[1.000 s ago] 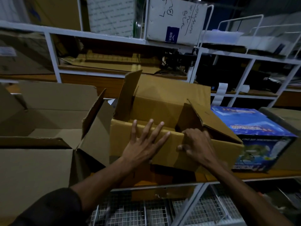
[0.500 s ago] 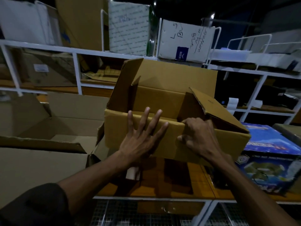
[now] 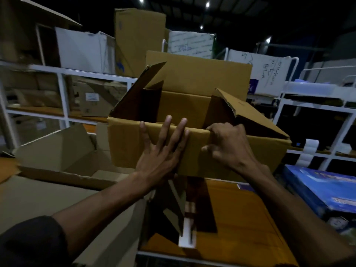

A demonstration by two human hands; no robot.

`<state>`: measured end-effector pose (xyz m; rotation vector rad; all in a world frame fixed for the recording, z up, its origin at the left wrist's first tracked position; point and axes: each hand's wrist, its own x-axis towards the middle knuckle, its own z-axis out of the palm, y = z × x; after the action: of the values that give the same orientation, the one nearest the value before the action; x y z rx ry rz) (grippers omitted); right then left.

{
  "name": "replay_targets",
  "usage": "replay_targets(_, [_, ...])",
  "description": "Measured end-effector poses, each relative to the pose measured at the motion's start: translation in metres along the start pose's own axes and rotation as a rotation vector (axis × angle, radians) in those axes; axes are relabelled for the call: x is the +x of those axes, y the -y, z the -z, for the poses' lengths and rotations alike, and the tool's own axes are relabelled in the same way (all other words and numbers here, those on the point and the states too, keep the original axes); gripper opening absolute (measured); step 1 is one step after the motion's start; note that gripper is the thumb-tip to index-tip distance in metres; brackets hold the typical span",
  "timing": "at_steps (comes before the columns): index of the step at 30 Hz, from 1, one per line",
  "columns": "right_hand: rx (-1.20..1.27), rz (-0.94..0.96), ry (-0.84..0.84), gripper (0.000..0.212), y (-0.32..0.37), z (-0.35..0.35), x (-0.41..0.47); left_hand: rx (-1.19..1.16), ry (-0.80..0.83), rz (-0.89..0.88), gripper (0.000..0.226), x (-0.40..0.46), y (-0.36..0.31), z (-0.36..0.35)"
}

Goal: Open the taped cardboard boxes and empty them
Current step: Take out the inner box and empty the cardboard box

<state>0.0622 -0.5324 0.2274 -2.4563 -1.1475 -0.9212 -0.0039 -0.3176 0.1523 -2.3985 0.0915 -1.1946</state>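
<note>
Cardboard, open box [image 3: 57, 157], flaps spread: lies well left of the left hand [image 3: 161, 151], low on the work surface. White shelf rack [image 3: 63, 97] behind it holds brown cartons; one carries a white label, print too blurred to read.

Left hand: fingers straight and spread wide, palm pressed flat on the near wall of the lifted cardboard box [image 3: 192, 112]. That box sits between and above both hands, top flaps standing open, inside dark.

Right hand [image 3: 227, 145]: fingers curled over the near top edge of the lifted box, gripping it, just beside the left hand.

White cartons [image 3: 269, 74] beyond the right hand bear handwritten marker script, not legible. Blue printed box [image 3: 323, 191] lies right of the right forearm; its lettering is blurred.
</note>
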Motion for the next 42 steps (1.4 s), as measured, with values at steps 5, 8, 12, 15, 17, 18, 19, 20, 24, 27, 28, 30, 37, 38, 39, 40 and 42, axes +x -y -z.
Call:
replay_targets(5, [-0.003, 0.035, -0.015, 0.043, 0.090, -0.039, 0.057, 0.033, 0.032, 0.018, 0.121, -0.041, 0.100, -0.011])
replay_targets(8, [0.001, 0.048, -0.008, 0.042, 0.143, -0.065, 0.085, 0.056, 0.042, 0.008, 0.121, -0.071, 0.158, -0.027])
replay_targets(12, [0.011, 0.048, 0.026, 0.041, 0.198, -0.100, 0.115, 0.031, 0.076, 0.018, 0.133, -0.107, 0.218, -0.046])
replay_targets(15, [0.017, 0.036, 0.055, 0.040, 0.226, -0.125, 0.131, 0.012, 0.129, 0.024, 0.141, -0.127, 0.247, -0.061])
replay_targets(17, [0.019, 0.032, 0.087, 0.040, 0.239, -0.140, 0.140, -0.004, 0.163, 0.030, 0.143, -0.137, 0.261, -0.072])
replay_targets(18, [0.025, 0.029, 0.102, 0.041, 0.244, -0.147, 0.143, -0.012, 0.187, 0.033, 0.144, -0.142, 0.266, -0.076])
replay_targets(19, [0.034, 0.022, 0.117, 0.042, 0.249, -0.155, 0.146, -0.020, 0.216, 0.038, 0.144, -0.146, 0.271, -0.081])
replay_targets(20, [0.043, 0.014, 0.132, 0.043, 0.252, -0.162, 0.149, -0.029, 0.243, 0.044, 0.145, -0.150, 0.274, -0.084])
replay_targets(24, [0.054, -0.015, 0.187, 0.047, 0.259, -0.186, 0.156, -0.052, 0.312, 0.051, 0.149, -0.161, 0.283, -0.102])
replay_targets(27, [0.056, -0.031, 0.226, 0.046, 0.259, -0.203, 0.160, -0.074, 0.344, 0.026, 0.154, -0.165, 0.288, -0.119])
replay_targets(28, [0.058, -0.035, 0.238, 0.047, 0.258, -0.209, 0.162, -0.080, 0.354, 0.018, 0.154, -0.165, 0.289, -0.125])
replay_targets(30, [0.070, -0.048, 0.260, 0.049, 0.255, -0.220, 0.167, -0.087, 0.378, 0.001, 0.155, -0.165, 0.290, -0.136])
replay_targets(37, [0.139, -0.123, 0.360, 0.047, 0.236, -0.263, 0.179, -0.079, 0.493, -0.084, 0.157, -0.161, 0.294, -0.175])
replay_targets(38, [0.141, -0.133, 0.381, 0.047, 0.234, -0.270, 0.179, -0.078, 0.519, -0.090, 0.157, -0.160, 0.294, -0.179])
replay_targets(39, [0.141, -0.143, 0.401, 0.047, 0.231, -0.276, 0.180, -0.075, 0.544, -0.095, 0.156, -0.160, 0.292, -0.184])
replay_targets(40, [0.139, -0.152, 0.418, 0.047, 0.229, -0.281, 0.181, -0.076, 0.569, -0.097, 0.156, -0.160, 0.290, -0.188])
replay_targets(42, [0.133, -0.159, 0.440, 0.049, 0.224, -0.291, 0.183, -0.079, 0.608, -0.088, 0.156, -0.161, 0.286, -0.197])
